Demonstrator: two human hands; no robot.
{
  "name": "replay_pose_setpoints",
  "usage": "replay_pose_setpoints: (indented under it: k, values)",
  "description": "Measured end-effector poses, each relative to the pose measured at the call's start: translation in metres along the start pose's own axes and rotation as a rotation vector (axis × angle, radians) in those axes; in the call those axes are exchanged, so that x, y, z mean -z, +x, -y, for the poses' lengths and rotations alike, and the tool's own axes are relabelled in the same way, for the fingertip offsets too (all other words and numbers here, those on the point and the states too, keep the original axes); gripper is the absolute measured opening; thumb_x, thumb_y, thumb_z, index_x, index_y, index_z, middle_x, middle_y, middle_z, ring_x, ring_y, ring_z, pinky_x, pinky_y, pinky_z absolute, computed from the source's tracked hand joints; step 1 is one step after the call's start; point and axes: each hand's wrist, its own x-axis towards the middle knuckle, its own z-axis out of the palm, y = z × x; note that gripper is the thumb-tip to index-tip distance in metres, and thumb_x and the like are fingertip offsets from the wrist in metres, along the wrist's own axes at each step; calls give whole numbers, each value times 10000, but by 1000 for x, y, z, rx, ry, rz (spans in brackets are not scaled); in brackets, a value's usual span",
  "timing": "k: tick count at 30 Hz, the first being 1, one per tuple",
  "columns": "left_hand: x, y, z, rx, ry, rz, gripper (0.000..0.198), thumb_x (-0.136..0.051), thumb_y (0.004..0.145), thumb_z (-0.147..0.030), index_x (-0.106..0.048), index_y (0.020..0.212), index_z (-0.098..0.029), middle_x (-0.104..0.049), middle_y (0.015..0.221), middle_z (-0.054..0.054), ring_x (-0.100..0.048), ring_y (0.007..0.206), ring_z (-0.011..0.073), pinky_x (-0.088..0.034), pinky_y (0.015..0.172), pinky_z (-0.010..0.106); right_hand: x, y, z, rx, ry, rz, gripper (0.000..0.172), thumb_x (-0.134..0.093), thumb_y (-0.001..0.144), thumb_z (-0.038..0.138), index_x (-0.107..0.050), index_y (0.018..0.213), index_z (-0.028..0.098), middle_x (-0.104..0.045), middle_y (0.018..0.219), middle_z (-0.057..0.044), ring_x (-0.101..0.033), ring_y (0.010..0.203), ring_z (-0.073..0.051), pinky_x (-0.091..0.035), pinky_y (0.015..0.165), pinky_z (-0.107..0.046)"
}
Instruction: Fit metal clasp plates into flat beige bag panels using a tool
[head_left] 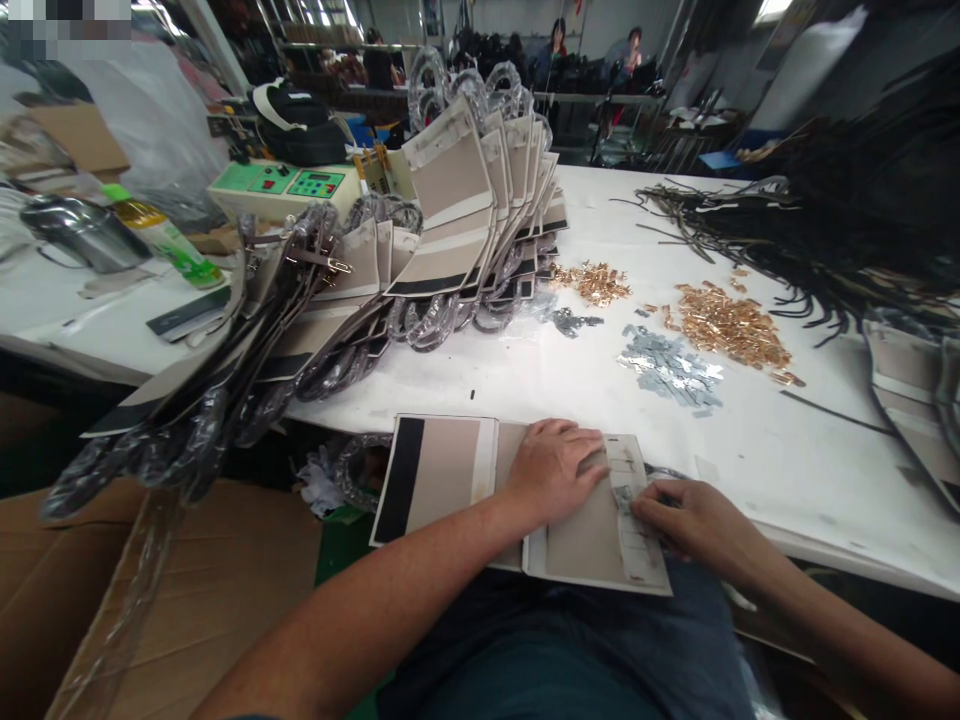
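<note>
A beige bag panel with a black strip lies open at the table's front edge, partly over my lap. My left hand rests flat on its middle, fingers stretched out towards the pale strip on the right part. On that strip sits a small silver metal plate. The closed fingertips of my right hand pinch at the plate's right edge, and the thumb side is partly hidden. Beyond the panel are a pile of flat silver metal plates and a heap of gold-coloured metal fittings.
Stacked bag panels with plastic-wrapped handles stand at the back left, others overhang the table's left edge. Dark straps lie at the right. A bottle, steel jug and green-fronted machine stand left. A cardboard box is below.
</note>
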Motion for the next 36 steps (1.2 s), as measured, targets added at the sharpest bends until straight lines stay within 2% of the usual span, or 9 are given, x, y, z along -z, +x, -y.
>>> replay_pose_setpoints:
  k: [3,7,16,22,27,36]
  values:
    - [0,0,0,1,5,11,355,-695,1014,-444,-723,1341,-309,-706,1433,-48,-603,1326,265,-430,1170,493,-1,2,2,35,-94,-51,370,-524,807,572,-536,642,240,-592,603,-27,-536,595,-209,-367,569,-324]
    - [0,0,1,-9,4,13,348,-691,1017,-442,-725,1335,-305,-707,1433,-41,-602,1324,264,-427,1174,493,-1,1,0,55,-113,-34,382,-518,800,583,-507,625,244,-579,619,-29,-537,620,-215,-378,570,-328]
    - [-1,0,1,-7,15,17,366,-685,1019,-450,-714,1352,-300,-702,1441,-46,-588,1340,271,-418,1181,499,-7,-3,-5,-1,6,-29,405,-528,836,587,-520,623,243,-562,568,-10,-533,582,-196,-360,553,-316]
    - [-2,0,1,-8,19,17,359,-682,1020,-444,-718,1349,-305,-705,1437,-35,-589,1336,273,-420,1181,498,-6,2,-5,-55,145,53,349,-578,771,534,-480,599,247,-533,556,-1,-513,519,-178,-348,507,-305]
    - [-2,0,1,-17,24,11,352,-688,1019,-436,-719,1341,-299,-705,1437,-44,-593,1323,268,-417,1179,496,-6,6,-6,-59,207,73,323,-617,744,497,-479,599,243,-518,556,13,-489,501,-160,-325,492,-296]
    - [-1,0,0,-12,22,14,351,-687,1020,-445,-719,1338,-299,-705,1437,-47,-592,1326,265,-414,1184,493,-3,4,-6,-60,366,131,342,-653,774,490,-529,606,220,-523,587,25,-476,492,-135,-327,487,-282]
